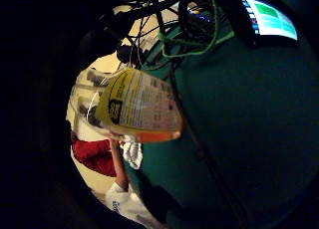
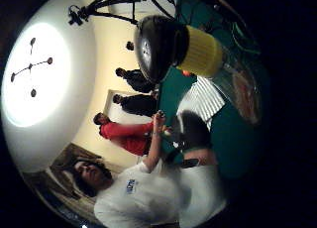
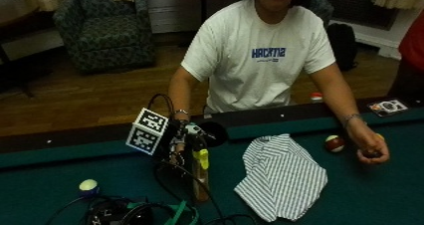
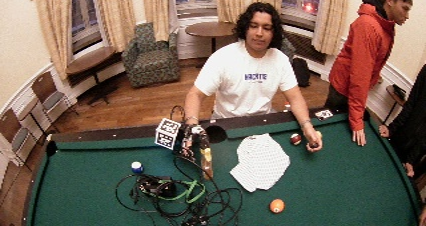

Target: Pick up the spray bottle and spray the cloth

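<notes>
Already the right hand (image 3: 180, 141) grips the spray bottle (image 3: 201, 177) near the table's near edge; spraying the cloth (image 3: 281, 177) remains.

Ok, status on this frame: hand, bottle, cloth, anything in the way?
Right hand grips spray bottle, upright on the green felt. Striped cloth lies flat beside it, apart from the bottle. Cables near bottle base; nothing between bottle and cloth.
</notes>
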Action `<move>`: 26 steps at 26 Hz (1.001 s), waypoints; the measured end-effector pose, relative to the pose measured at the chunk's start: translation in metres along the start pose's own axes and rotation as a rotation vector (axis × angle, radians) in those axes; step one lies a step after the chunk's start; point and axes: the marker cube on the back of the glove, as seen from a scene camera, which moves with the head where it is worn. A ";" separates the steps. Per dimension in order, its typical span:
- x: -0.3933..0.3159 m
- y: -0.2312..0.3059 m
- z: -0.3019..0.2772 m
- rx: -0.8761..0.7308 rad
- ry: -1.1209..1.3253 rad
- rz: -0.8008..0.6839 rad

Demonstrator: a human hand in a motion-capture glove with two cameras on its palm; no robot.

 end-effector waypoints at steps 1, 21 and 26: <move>-0.002 -0.003 0.002 -0.001 0.011 -0.006; 0.003 -0.061 0.036 -0.039 -0.140 0.040; 0.009 -0.063 0.041 -0.065 -0.180 0.047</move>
